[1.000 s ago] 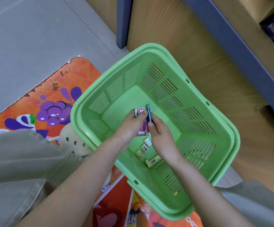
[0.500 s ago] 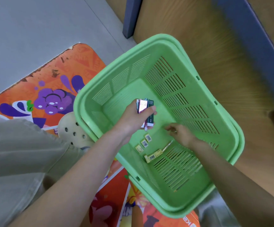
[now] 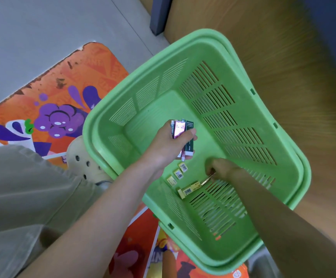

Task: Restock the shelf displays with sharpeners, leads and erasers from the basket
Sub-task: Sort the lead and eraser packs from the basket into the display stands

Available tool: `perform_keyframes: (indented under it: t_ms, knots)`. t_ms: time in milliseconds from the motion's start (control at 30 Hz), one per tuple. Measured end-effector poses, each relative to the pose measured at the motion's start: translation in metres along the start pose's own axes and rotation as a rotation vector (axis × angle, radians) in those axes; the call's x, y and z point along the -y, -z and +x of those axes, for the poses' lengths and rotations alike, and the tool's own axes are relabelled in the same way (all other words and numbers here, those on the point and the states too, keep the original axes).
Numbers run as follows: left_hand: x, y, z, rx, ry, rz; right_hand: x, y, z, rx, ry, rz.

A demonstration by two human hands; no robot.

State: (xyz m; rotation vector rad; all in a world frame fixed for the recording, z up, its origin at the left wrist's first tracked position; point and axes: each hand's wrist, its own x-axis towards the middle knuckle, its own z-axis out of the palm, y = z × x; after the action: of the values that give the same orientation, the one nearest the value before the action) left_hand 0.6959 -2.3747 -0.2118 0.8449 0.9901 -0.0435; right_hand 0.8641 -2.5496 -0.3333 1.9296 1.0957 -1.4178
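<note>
Head view, centre of frame: the left hand point(image 3: 166, 150) clasps several slim packs point(image 3: 180, 130) over the green basket point(image 3: 203, 42). Lower right, the right hand point(image 3: 224, 169) pinches a thin yellow pack point(image 3: 207, 180) on its floor; probably light, stiff and slippery, so grip the long edges.

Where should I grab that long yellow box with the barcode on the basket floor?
Take the yellow box across its two long edges near the middle, coming straight down from above. It lies flat on the basket floor close to the slatted near wall, so a sideways approach looks cramped. The right hand is nearest, though it pinches a thin gold piece; the left hand holds packs.
</note>
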Motion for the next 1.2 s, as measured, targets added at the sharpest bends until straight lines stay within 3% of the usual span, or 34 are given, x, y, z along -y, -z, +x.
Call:
perform_keyframes:
  t_ms: [167, 300, 500, 667, 1033, 1200]
  knots:
    - [0.003, -0.001, 0.001, -0.014, 0.025, 0.029, 0.004, -0.001, 0.001, 0.037, 0.006, -0.048]
    - [0.004, -0.005, -0.002, -0.064, 0.069, 0.038, 0.017, 0.002, -0.009, -0.074, 0.003, 0.033]
    - [0.006, -0.006, -0.017, -0.216, 0.145, 0.063, 0.056, 0.027, -0.056, -0.409, 0.148, 0.619]
    - [-0.002, -0.019, -0.039, -0.214, 0.052, 0.056, 0.086, 0.042, -0.128, -0.62, 0.33, 1.023]
    - [-0.046, -0.076, -0.107, 0.033, -0.113, 0.054, 0.072, 0.042, -0.256, -1.143, 0.434, 1.189]
    - [-0.079, -0.1, -0.142, 0.137, -0.186, 0.098, 0.032, 0.067, -0.314, -1.517, 0.307, 0.961]
